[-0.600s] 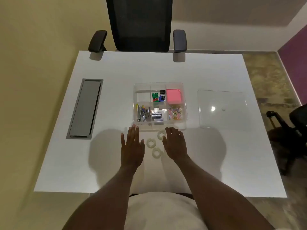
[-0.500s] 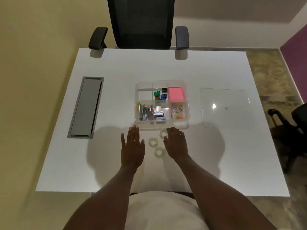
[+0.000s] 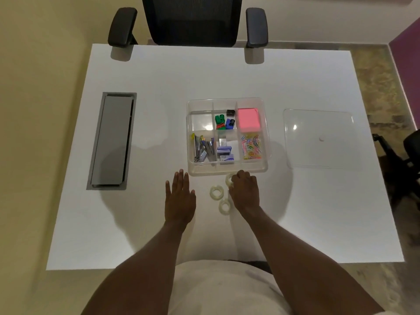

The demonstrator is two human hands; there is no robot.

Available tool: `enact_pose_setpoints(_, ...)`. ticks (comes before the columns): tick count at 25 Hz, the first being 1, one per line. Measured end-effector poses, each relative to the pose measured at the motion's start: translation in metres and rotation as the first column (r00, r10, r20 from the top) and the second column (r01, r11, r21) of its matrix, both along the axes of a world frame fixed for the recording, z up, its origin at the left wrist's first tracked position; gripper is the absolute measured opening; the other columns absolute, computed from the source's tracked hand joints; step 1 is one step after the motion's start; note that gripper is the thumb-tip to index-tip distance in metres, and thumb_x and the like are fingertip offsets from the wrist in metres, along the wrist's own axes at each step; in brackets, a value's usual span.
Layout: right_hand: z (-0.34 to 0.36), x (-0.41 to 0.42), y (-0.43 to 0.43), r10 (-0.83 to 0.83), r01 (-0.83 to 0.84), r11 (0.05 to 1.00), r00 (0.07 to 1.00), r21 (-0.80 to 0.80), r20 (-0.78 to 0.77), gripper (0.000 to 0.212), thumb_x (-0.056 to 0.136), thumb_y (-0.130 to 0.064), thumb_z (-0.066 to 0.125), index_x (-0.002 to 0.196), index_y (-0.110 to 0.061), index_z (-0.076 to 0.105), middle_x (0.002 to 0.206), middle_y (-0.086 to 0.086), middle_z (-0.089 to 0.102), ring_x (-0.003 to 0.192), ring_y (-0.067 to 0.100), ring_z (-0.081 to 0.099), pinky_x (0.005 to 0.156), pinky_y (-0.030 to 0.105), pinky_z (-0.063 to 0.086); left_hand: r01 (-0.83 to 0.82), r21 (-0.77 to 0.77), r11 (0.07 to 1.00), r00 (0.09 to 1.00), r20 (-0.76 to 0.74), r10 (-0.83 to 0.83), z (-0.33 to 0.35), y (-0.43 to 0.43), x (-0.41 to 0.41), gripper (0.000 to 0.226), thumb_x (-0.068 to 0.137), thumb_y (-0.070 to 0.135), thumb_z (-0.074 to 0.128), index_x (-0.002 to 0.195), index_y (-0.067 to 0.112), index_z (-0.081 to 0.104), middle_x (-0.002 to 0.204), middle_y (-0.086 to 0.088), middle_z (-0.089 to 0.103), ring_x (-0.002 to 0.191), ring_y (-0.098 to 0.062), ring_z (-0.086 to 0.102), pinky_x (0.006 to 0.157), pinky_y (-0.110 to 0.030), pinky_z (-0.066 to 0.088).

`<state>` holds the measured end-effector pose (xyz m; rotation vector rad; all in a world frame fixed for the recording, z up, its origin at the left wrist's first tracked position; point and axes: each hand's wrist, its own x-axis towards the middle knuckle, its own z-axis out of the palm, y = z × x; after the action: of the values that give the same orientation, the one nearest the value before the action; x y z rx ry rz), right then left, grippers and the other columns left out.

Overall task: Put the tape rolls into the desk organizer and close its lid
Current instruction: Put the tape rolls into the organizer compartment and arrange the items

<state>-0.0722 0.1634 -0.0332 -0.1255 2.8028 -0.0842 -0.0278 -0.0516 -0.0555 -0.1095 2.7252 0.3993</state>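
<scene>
Three tape rolls lie on the white desk (image 3: 295,212) just in front of the clear organizer (image 3: 228,171). The right hand (image 3: 245,192) curls its fingers around the far roll (image 3: 228,180). The middle roll (image 3: 216,192) and near roll (image 3: 224,207) lie loose beside it. The left hand (image 3: 180,198) rests flat, fingers together. The lid (image 3: 320,138) lies off to the right.
</scene>
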Motion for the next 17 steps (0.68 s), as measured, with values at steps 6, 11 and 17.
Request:
enact_pose_setpoints(6, -0.008, -0.008, -0.006, 0.096, -0.095, 0.995, 0.994, 0.019, -0.055, 0.012, 0.089, -0.014, 0.059, 0.097, -0.013, 0.068, 0.099, 0.005, 0.064, 0.095, 0.024, 0.058, 0.087, 0.036, 0.045, -0.029, 0.039, 0.999, 0.999, 0.034, 0.028, -0.008, 0.0, -0.017, 0.065, 0.11, 0.03, 0.033, 0.167, 0.01, 0.009, 0.176, -0.009, 0.001, 0.164, -0.024, -0.002, 0.134, -0.052, 0.005)
enact_pose_setpoints(11, -0.006, -0.008, -0.008, 0.26, -0.283, 0.955, 0.943, -0.087, -0.206, 0.025, 0.085, -0.035, 0.066, 0.098, -0.013, 0.066, 0.097, 0.004, 0.067, 0.089, 0.023, 0.06, 0.085, 0.037, 0.051, -0.034, 0.04, 0.999, 0.999, 0.04, 0.033, -0.021, -0.004, -0.019, 0.065, 0.11, 0.031, 0.034, 0.167, 0.013, 0.007, 0.176, -0.008, -0.001, 0.164, -0.025, -0.003, 0.133, -0.054, 0.008)
enact_pose_setpoints(17, 0.016, -0.059, -0.045, 0.161, -0.294, 0.915, 0.895, -0.277, -0.416, 0.028, 0.088, -0.034, 0.069, 0.107, -0.013, 0.066, 0.106, 0.006, 0.069, 0.1, 0.022, 0.062, 0.091, 0.037, 0.05, -0.071, 0.051, 0.996, 0.997, 0.006, 0.071, -0.03, 0.0, -0.016, 0.064, 0.11, 0.036, 0.034, 0.167, 0.017, 0.011, 0.176, -0.005, 0.002, 0.164, -0.025, -0.001, 0.133, -0.053, 0.006)
